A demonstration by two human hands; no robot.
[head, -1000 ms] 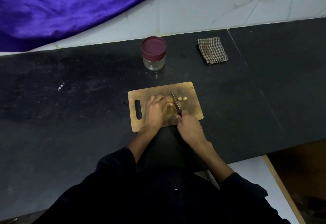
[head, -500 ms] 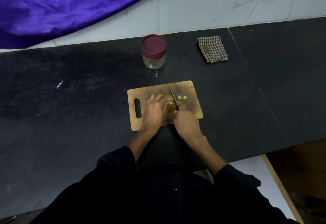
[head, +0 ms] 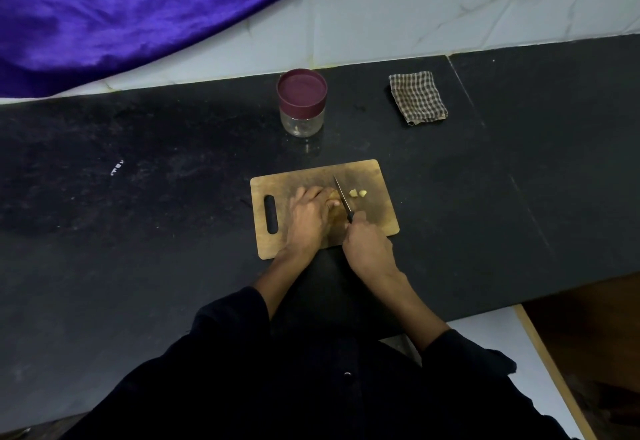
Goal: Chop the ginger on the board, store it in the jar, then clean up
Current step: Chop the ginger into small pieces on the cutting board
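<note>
Grip: right hand (head: 369, 249) holds the knife (head: 343, 200); left hand (head: 309, 218) pins the ginger (head: 333, 195) mid-board (head: 377, 211).
Done: two cut pieces (head: 357, 193).
Left: rest of chopping, lidded jar (head: 302, 107) at table's back edge, cleanup.

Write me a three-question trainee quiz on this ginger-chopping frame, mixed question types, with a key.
1. True or false: the jar has its maroon lid on.
2. Which hand grips the knife? A) the left hand B) the right hand C) neither
3. Fill in: the cut ginger pieces lie on the cutting board, on the blade's ______ side, away from the hand that steadies the ginger root.

Key: 1 true. 2 B. 3 right.
</note>
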